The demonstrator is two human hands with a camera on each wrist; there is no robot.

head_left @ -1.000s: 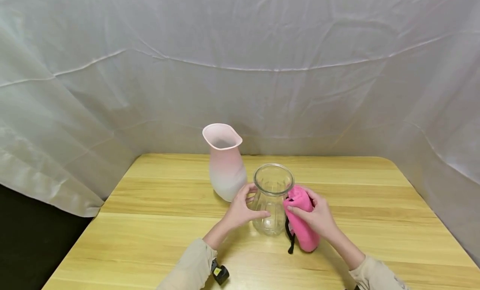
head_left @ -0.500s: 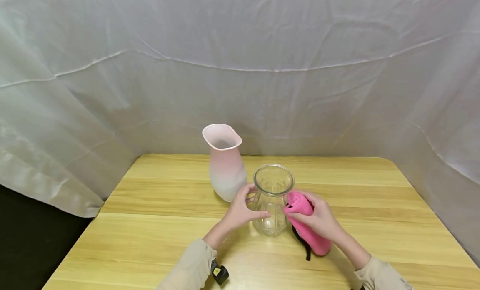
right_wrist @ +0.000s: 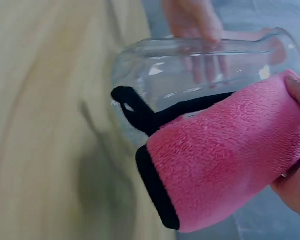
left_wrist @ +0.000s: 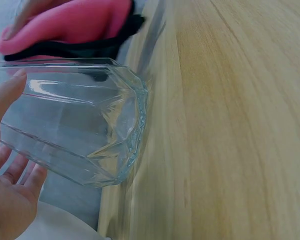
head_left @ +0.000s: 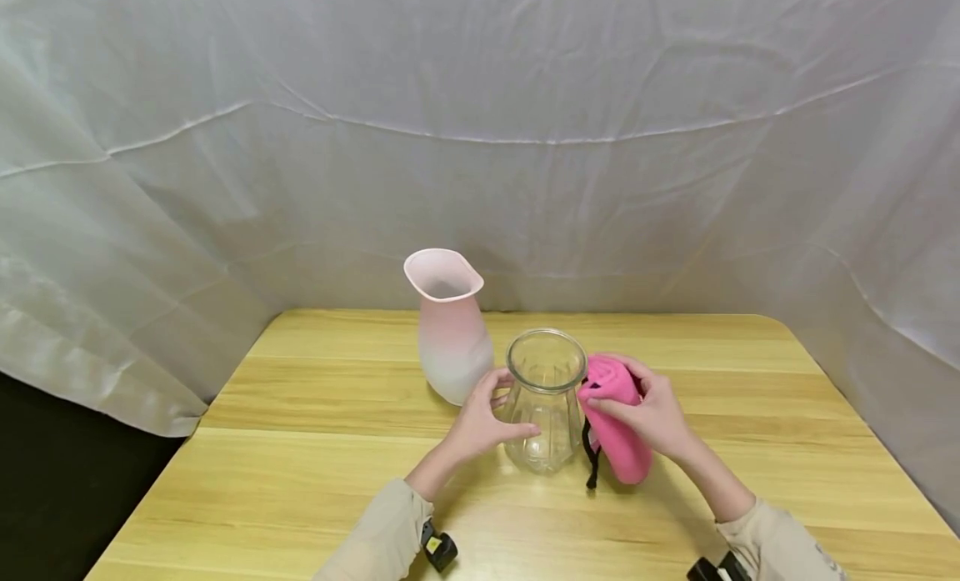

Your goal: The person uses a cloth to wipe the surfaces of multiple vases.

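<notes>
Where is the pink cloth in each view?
Head: pink cloth right of centre, held by the right hand against the glass vase.
Left wrist: top left, behind the vase.
Right wrist: lower right.
Shared landmark: the glass vase.

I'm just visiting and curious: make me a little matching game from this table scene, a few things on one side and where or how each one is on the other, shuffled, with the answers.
Things:
1. clear glass vase
2. pink cloth
3. pink and white vase
4. table

Descriptions:
A. stands untouched behind the left hand
B. wooden, carries both vases
C. gripped by the right hand against the glass
D. steadied by the left hand's fingers, standing upright

Pairs: 1-D, 2-C, 3-A, 4-B
</notes>
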